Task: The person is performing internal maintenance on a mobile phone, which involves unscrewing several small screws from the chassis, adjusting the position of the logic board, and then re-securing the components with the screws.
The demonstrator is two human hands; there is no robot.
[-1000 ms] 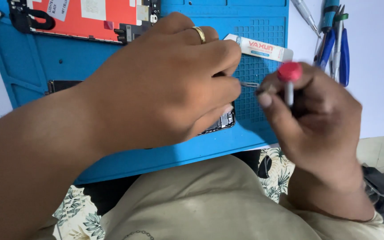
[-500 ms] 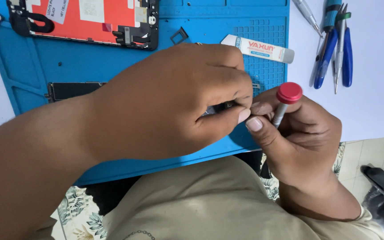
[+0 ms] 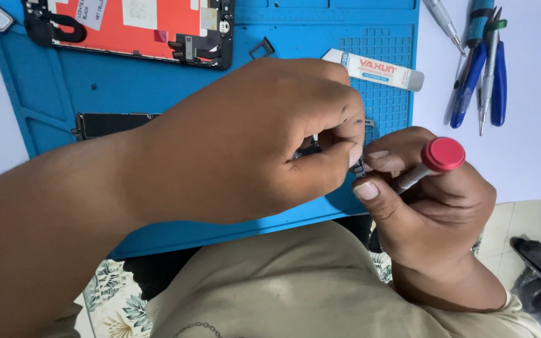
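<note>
Over the blue mat (image 3: 51,94) my two hands meet near its lower right corner. Compared with half a second ago, my left hand (image 3: 245,144) has shifted a little to the right, and its fingertips now press closer to the right hand (image 3: 433,206). One second ago the right hand stood higher and the screwdriver (image 3: 430,163) pointed more upright; now it lies slanted, with the red cap up and to the right.

My left hand is clenched in a pinch on a small dark part (image 3: 311,149), which sits just above the mat under the fingers; most of it is hidden, so I cannot tell its shape. My right hand is closed around the screwdriver, thumb and forefinger on the thin pale shaft. The tip is hidden between the two hands.

The mat looks like soft rubber, matte, with raised ridges and a grid of little square cells on its right side. At the top lies an opened phone screen (image 3: 139,25), flat, red-orange inside with a black frame. A dark flat board (image 3: 111,124) lies partly under my left wrist. A white tube (image 3: 374,69) with a flat end rests across the grid. On the white counter (image 3: 533,156) to the right lie tools with smooth blue handles (image 3: 499,81) and thin metal points.
</note>
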